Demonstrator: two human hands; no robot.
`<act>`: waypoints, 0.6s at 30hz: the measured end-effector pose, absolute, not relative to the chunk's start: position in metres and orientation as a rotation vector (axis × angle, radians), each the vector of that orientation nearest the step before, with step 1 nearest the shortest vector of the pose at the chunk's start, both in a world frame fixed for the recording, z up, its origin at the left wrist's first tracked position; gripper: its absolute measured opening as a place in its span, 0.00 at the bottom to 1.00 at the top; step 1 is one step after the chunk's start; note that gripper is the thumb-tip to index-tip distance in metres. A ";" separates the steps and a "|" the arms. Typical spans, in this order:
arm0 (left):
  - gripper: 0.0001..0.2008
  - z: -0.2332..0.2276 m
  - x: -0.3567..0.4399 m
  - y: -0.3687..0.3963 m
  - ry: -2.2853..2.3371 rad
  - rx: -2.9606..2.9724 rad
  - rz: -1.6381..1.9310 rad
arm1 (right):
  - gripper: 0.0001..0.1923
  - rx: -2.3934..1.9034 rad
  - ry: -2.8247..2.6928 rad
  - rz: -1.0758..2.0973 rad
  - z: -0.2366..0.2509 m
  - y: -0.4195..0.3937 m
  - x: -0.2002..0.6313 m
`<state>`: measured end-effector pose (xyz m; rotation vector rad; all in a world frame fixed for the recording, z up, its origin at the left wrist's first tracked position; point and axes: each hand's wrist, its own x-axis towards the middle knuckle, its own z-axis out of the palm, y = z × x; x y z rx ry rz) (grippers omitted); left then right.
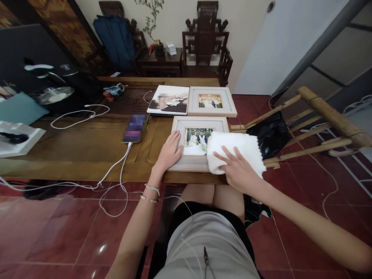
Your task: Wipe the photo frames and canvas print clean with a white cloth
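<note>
Directly under right fingers (pixel 239 155): cloth (pixel 250 145).

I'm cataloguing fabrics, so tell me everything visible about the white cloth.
The white cloth looks soft and fluffy, with a wavy right edge and a rounded left edge, apparently folded. It covers the lower right of the nearest picture frame, including a corner of its photo, and extends past the frame's right side. The right hand rests spread on it.

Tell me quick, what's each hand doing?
Left hand: open, resting on the picture frame's left side.
Right hand: open, spread on the white cloth.
</note>
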<state>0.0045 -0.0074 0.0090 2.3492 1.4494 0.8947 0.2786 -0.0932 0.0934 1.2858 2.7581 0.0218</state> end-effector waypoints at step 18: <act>0.23 0.003 0.002 -0.004 1.430 2.375 0.927 | 0.29 1.545 2.957 0.316 0.085 0.058 0.230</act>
